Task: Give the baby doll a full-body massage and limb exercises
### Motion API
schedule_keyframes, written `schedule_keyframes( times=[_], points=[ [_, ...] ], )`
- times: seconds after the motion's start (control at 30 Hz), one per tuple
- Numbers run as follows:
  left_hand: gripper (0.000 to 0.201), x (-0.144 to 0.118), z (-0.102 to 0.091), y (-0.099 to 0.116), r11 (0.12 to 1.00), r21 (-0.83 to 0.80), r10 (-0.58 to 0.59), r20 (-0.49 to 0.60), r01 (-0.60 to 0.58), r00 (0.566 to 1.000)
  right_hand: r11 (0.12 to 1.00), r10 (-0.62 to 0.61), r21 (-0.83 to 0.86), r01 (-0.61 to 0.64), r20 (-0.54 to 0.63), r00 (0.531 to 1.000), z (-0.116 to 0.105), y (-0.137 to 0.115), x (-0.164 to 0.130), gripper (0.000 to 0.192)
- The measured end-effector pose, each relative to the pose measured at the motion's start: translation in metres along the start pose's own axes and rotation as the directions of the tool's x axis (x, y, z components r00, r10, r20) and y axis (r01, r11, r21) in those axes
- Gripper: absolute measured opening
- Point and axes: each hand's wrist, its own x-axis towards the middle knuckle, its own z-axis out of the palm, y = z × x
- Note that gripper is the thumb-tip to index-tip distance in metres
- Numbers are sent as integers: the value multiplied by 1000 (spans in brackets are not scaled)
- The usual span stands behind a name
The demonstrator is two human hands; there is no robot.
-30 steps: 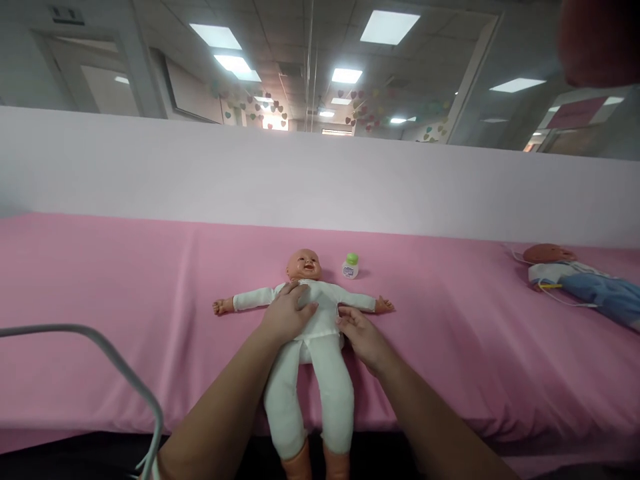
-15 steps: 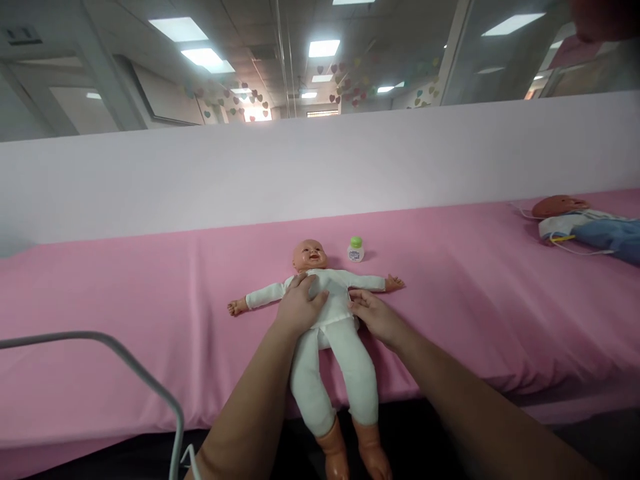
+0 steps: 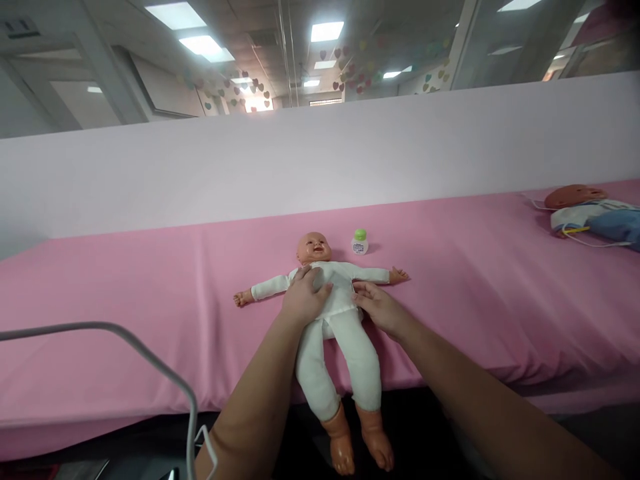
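A baby doll (image 3: 345,297) with a white cloth body lies on its back on the pink sheet (image 3: 150,293), arms spread and feet past the front edge. My left hand (image 3: 306,297) rests on the left side of its chest, fingers stretched toward the shoulder and thumb apart. My right hand (image 3: 376,303) touches the right side of its trunk, with the fingers extended along the cloth. Neither hand grips anything that I can see. Just right of the doll's head stands a small clear bottle (image 3: 359,243) with a green cap.
Another doll (image 3: 595,213) in blue and white clothing, with thin white tubing, lies at the far right. A grey metal rail (image 3: 150,357) curves up at the lower left. Behind the bed runs a white wall (image 3: 250,167) with glass above.
The camera view has shifted slightly, so the doll and bottle appear a little higher and to the right. Both hands keep about the same places on the doll.
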Motion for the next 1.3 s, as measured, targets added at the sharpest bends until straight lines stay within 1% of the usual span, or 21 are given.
schedule_keyframes(
  times=[0.27,0.43,1.0,1.1,1.3],
  points=[
    [55,0,1,0,1000,20,24,-15,-23,1000,1000,3,-25,-2,24,1000,-3,3,1,35],
    [55,0,2,-1,999,23,42,-22,-41,999,1000,-16,-16,16,11,1000,0,0,-1,34],
    [55,-1,0,2,1000,18,16,-15,-15,1000,999,-23,-29,24,22,999,-3,2,0,36],
    [56,-1,1,0,1000,16,18,-23,-18,1000,999,-24,-49,25,18,1000,-3,3,1,37],
    [56,-1,5,-3,1000,16,27,-36,-26,999,997,-32,-72,34,22,999,-4,5,1,34]
  ],
)
